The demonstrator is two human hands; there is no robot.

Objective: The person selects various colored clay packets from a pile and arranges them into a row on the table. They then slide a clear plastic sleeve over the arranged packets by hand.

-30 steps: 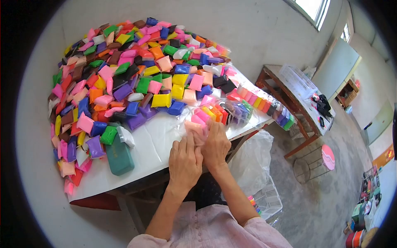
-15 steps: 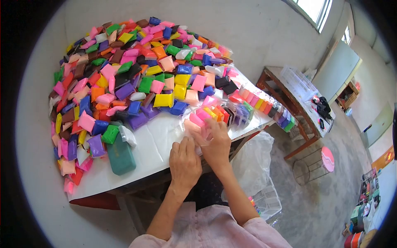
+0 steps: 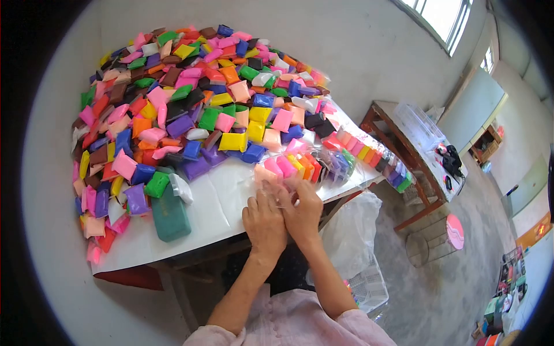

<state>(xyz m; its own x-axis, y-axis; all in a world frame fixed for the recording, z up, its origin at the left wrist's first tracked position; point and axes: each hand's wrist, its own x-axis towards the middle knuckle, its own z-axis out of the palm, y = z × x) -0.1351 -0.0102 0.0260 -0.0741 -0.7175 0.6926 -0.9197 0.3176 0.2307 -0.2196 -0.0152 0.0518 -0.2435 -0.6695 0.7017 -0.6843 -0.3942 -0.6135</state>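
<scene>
A clear plastic bag (image 3: 334, 167) lies near the table's front edge. Inside it is a row of small soft packets (image 3: 287, 166) in peach, pink, yellow, orange, red and darker colours. At the bag's near end, my left hand (image 3: 265, 224) has its fingers drawn together on the plastic. Close beside it, my right hand (image 3: 303, 211) pinches the same end with bent fingers. The fingertips of both hands nearly meet, and the film between them is hard to make out.
A large heap of coloured packets (image 3: 225, 123) covers the back of the white table (image 3: 213, 210). A green case (image 3: 169, 218) sits left of my hands. Another filled row (image 3: 369, 151) lies at the right corner. Below are a white basket (image 3: 369, 285) and plastic sheeting (image 3: 353, 225); a stool (image 3: 454, 232) stands right.
My right hand has moved down and towards me, off the packets to the bag's near end. My left hand has shifted slightly right, and the two hands are closer together.
</scene>
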